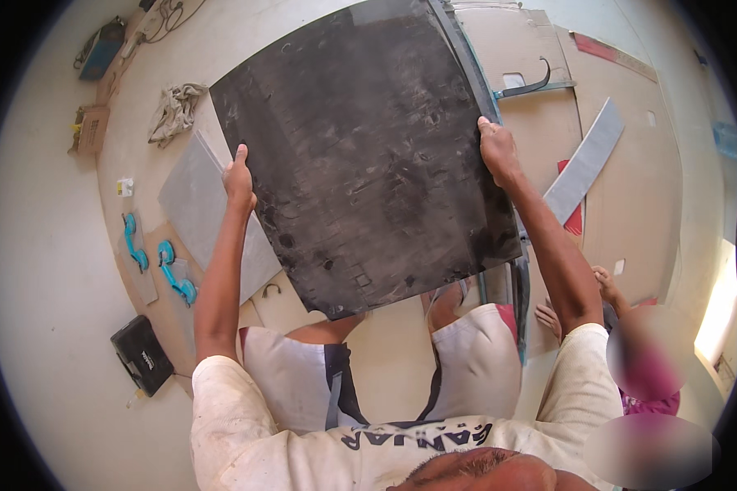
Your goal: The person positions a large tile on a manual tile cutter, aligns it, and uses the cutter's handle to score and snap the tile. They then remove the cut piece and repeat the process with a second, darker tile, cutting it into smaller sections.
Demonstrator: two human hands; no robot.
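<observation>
A large, dark, scuffed rectangular panel (360, 155) is held in front of me, slightly tilted, its near edge above my knees. My left hand (239, 182) grips its left edge with the thumb on top; the fingers beneath are hidden. On the opposite edge, my right hand (498, 151) is closed with the thumb up. Along the panel's right side runs a metal rail tool (460, 49), mostly covered, with a black curved lever (536, 84) sticking out. Beside my left hand, a light grey tile (192, 192) lies partly under the panel.
Teal suction lifters (176, 274) and a black case (142, 354) lie at the left. Farther off is a crumpled cloth (176, 113). A narrow grey tile strip (584, 159) rests on cardboard (635, 213) at the right. Another person's hand (606, 284) is near my right arm.
</observation>
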